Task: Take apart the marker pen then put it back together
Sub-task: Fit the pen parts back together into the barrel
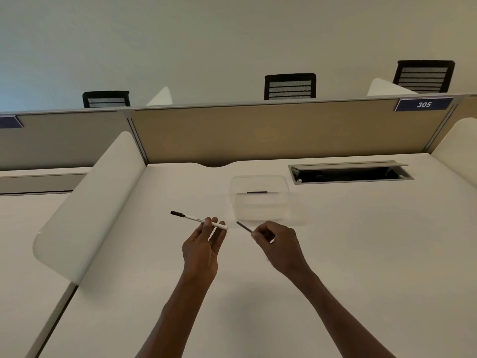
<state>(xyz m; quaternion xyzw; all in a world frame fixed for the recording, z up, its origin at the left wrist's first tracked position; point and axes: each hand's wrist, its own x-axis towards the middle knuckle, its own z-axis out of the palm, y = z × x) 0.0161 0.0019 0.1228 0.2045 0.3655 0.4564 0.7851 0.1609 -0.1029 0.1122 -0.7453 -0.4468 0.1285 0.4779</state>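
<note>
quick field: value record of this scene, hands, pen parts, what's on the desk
left hand: holds white marker barrel in fingertips, black end pointing left
right hand: pinches thin dark rod, likely the ink core
parts: apart, rod tip aimed at barrel's open right end
clear plastic tray: on desk beyond the hands, small dark piece inside
desk: white, open cable slot at back right
stage: marker disassembled
</note>
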